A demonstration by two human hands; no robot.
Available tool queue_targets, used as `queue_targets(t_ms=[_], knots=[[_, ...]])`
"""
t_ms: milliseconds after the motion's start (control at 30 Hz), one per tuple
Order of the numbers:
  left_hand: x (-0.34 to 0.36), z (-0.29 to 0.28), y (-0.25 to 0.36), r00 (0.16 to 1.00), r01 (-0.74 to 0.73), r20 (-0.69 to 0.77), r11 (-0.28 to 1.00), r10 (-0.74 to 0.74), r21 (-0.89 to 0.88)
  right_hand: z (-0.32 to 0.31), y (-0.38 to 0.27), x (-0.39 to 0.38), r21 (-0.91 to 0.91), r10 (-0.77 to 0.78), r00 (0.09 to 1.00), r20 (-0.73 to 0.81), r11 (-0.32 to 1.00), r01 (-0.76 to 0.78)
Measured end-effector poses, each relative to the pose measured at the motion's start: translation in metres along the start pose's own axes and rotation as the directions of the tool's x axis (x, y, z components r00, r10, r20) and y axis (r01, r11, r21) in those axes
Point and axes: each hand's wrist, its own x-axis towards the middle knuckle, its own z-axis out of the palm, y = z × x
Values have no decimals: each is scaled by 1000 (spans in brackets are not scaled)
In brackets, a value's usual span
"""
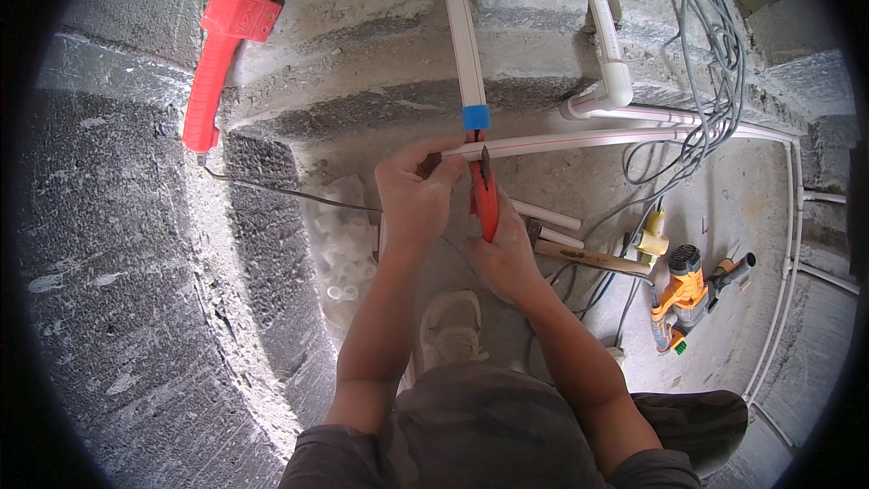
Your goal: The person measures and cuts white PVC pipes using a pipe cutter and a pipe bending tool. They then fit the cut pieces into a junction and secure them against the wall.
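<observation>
My left hand (415,188) pinches the end of a white horizontal pipe (570,139) with red lines. My right hand (505,254) grips a red-handled pipe cutter (489,210), whose dark jaws are at that pipe, just right of my left fingers. Directly above the cutter, a vertical white pipe (460,27) ends in a blue fitting (475,117). Whether the cutter's jaws are closed through the pipe I cannot tell.
A red tool (233,18) with a cord is at upper left. Below lie a bag of white fittings (339,294), pipe pieces (554,215), a wooden handle (602,263) and an orange power tool (688,294). Grey cables (701,54) hang at right. A rough wall (118,254) is left.
</observation>
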Motion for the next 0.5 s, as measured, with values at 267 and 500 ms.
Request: queue_targets(t_ms=[267, 500], knots=[[13, -2, -12, 999, 50, -13, 999, -51, -9, 12, 0, 13, -30, 114, 993, 7, 993, -114], [26, -4, -30, 1000, 10, -20, 1000, -10, -27, 28, 21, 25, -118, -41, 987, -154, 993, 23]])
